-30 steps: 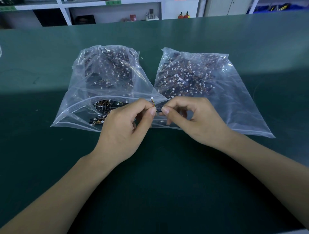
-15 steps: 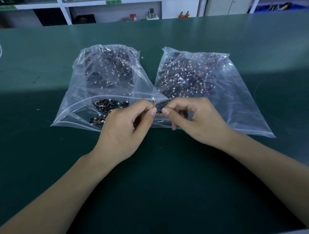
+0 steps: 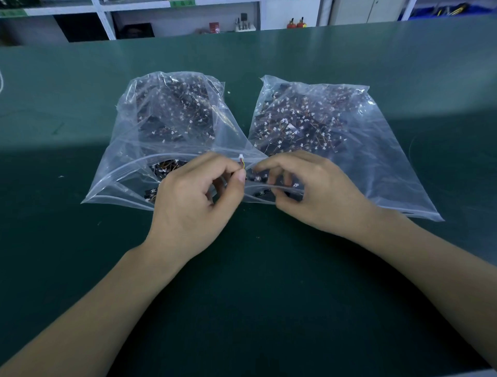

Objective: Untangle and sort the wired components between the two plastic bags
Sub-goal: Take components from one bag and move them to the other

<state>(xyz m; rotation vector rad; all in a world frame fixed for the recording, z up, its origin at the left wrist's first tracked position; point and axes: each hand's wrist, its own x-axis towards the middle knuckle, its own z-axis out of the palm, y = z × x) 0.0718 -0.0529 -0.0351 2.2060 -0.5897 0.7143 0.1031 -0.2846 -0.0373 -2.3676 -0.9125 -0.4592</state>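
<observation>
A single head-worn wide-angle camera looks forward and down, close over the dark green matte work table (image 3: 80, 107), with white wall shelving (image 3: 107, 24) behind.

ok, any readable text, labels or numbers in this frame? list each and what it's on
Nothing can be read.
Green label strips on the white shelf edge: characters too blurred to read.
Red container on the shelf: any print too small to read.
Left plastic bag and right plastic bag: no print visible.
</observation>
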